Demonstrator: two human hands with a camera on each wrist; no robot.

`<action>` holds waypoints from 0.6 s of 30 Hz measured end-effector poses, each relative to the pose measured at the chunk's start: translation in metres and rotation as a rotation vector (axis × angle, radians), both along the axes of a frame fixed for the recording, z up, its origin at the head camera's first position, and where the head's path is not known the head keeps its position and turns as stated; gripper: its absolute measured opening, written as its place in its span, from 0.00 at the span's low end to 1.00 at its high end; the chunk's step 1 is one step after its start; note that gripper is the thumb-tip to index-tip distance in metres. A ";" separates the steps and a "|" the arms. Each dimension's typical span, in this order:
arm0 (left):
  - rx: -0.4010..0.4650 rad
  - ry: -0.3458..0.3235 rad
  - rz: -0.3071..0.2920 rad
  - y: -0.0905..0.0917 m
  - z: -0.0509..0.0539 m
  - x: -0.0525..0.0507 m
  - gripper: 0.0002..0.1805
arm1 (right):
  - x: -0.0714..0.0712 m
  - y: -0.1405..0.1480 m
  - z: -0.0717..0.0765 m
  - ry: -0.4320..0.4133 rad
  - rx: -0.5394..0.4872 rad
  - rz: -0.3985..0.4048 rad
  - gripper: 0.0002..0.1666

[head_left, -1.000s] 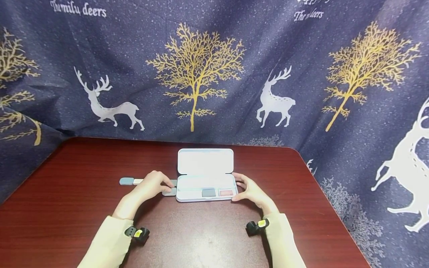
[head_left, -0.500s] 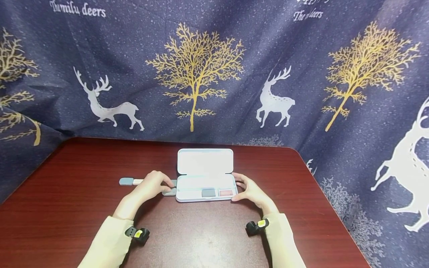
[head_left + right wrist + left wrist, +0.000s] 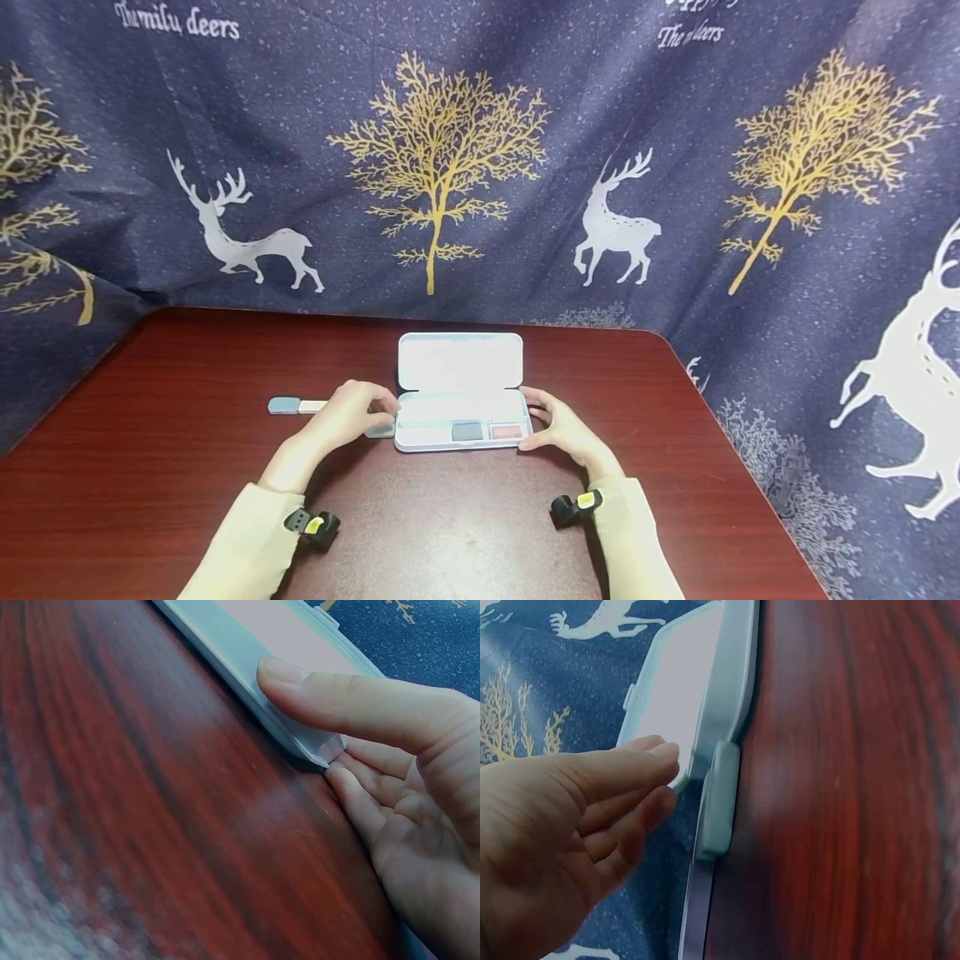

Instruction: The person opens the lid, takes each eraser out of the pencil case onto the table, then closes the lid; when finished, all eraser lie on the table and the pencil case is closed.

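A pale blue hinged case (image 3: 461,408) lies on the table, its white-lined lid (image 3: 460,361) raised at the back. Inside, at the front right, sit a dark block (image 3: 467,431) and a pinkish block (image 3: 506,431). My right hand (image 3: 562,427) grips the case's right end, thumb at the front corner. At the left end is my left hand (image 3: 352,415); in the left wrist view its fingers (image 3: 641,769) are together by the case wall, nothing seen between them. A grey-green rounded block (image 3: 721,802) touches that end.
A slim item with a blue end (image 3: 283,406) and a white section runs left of the case, partly hidden by my left hand. The reddish wooden table (image 3: 465,508) meets a dark blue cloth (image 3: 495,250) with deer and trees behind it.
My left hand has shifted slightly right, its fingertips leaving the grey block for the case's left edge. The right hand and the case have stayed in place.
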State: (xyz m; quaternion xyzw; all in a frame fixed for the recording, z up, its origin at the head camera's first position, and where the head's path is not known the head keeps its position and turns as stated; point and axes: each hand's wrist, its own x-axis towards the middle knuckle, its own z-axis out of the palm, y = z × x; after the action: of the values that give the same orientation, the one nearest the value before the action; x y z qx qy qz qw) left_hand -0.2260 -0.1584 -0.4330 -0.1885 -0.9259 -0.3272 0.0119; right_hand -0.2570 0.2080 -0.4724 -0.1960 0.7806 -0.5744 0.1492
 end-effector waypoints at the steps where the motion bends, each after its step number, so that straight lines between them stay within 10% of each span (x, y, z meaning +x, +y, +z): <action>1: 0.000 0.006 0.003 0.002 0.000 0.000 0.07 | 0.000 0.000 0.000 0.000 0.000 -0.001 0.54; 18: 0.002 0.055 -0.147 0.048 0.001 0.008 0.12 | 0.001 -0.001 0.003 -0.005 0.002 -0.002 0.54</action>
State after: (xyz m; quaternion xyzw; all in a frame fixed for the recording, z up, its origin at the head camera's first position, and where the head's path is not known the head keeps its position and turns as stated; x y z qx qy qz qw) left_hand -0.2184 -0.1106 -0.4324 -0.2649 -0.9085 -0.3228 0.0137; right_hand -0.2560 0.2070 -0.4690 -0.1938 0.7811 -0.5742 0.1506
